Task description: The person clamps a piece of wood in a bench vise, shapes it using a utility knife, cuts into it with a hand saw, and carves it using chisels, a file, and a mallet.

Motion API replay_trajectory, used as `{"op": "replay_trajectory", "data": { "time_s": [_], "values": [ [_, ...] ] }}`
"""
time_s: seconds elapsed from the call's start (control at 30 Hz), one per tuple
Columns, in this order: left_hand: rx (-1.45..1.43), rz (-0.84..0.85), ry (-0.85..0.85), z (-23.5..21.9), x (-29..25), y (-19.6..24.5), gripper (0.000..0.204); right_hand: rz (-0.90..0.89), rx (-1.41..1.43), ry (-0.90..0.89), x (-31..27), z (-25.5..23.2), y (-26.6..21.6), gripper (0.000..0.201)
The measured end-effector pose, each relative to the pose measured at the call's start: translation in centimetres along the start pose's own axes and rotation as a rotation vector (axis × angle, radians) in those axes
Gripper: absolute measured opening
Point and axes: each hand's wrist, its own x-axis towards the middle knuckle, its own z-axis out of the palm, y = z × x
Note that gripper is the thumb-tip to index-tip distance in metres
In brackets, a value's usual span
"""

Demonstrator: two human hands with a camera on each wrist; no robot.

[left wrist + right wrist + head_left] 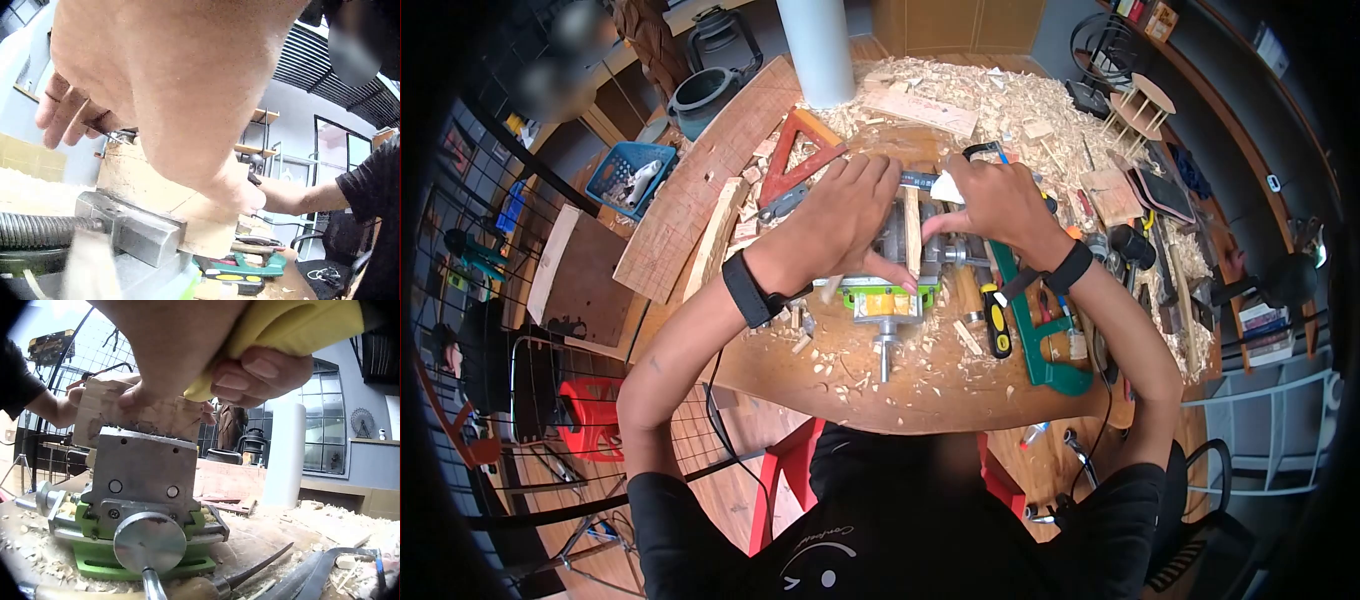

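Observation:
A wooden board stands upright, clamped in a green and grey bench vise. My left hand spans the board from the left, thumb at its near edge and fingers toward the far edge. With curled fingers my right hand holds a yellow-handled tool; its thumb touches the board's face just above the vise. A dark strip with lettering shows between the hands at the board's far end. The working end of the tool is hidden by the right hand.
Wood shavings cover the back of the bench. Right of the vise lie a green saw, a yellow and black tool and chisels. A red triangular square and a long plank lie left. A white column rises behind.

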Motion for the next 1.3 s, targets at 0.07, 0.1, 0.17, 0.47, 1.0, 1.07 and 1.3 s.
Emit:
{"op": "replay_trajectory", "data": {
  "time_s": [0.07, 0.1, 0.17, 0.47, 1.0, 1.07, 1.3],
  "values": [
    [0.0, 0.018, 0.006, 0.2, 0.2, 0.1, 0.124, 0.004, -0.005, -0.003, 0.0, -0.1, 0.0, 0.086],
    [0.002, 0.023, 0.007, 0.3, 0.2, 0.0, 0.124, 0.007, -0.006, 0.0, 0.0, -0.2, 0.0, 0.086],
    [-0.166, -0.062, -0.134, 0.3, 0.3, 0.1, 0.132, 0.003, 0.001, -0.001, -0.1, -0.3, -0.1, 0.086],
    [-0.243, -0.061, -0.089, 0.3, 0.0, -0.1, 0.124, 0.004, 0.007, 0.048, 0.1, 0.0, -0.1, 0.089],
    [-0.336, -0.092, -0.131, 0.0, 0.3, 0.0, 0.124, 0.099, -0.025, -0.083, -0.2, -0.9, -1.1, 0.085],
    [-0.341, -0.106, -0.159, -0.1, 0.3, 0.0, 0.124, 0.101, -0.016, -0.067, -0.3, -0.9, -1.1, 0.086],
    [-0.352, -0.079, -0.098, 0.5, 0.1, 0.0, 0.125, 0.132, -0.029, -0.064, -0.4, -1.0, -1.5, 0.086]
  ]
}}
